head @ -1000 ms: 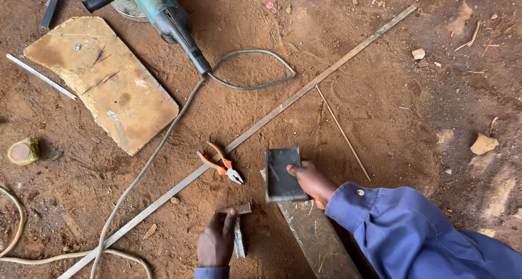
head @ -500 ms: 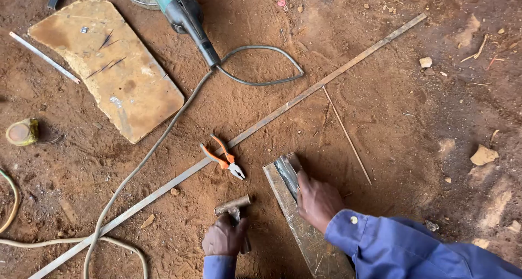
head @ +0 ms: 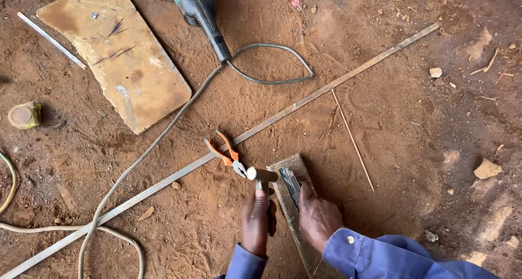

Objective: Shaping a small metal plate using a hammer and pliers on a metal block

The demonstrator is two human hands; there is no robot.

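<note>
So the hammer (head: 258,179) is low in the middle of the shot, left hand (head: 255,220) wrapped around its handle, its pale round face sitting just left of a flat metal plate (head: 284,187) on the dirt. Most of the handle is buried in the fist, so I can't say much about it. The right hand (head: 318,218) presses down on that plate, fingers flat on a small dark piece (head: 291,184) standing on edge along it. It's pinning rather than gripping, as far as I can tell. The near end of the plate runs under the blue sleeve (head: 391,254) and off the bottom edge.

Just left of the hammer head are orange-handled pliers (head: 227,155), lying against a long thin metal bar (head: 228,146) that crosses the ground diagonally from near left to far right. A thin rod (head: 352,139) leans off it on the right. Far off at the top is an angle grinder (head: 198,10), cut off by the frame, its cable (head: 163,137) looping toward the near left. A tan board (head: 117,53) lies far left.

Compared to half a second ago, the left hand has lifted the hammer so the face points up at the camera, and the right hand has slid further along the plate.
</note>
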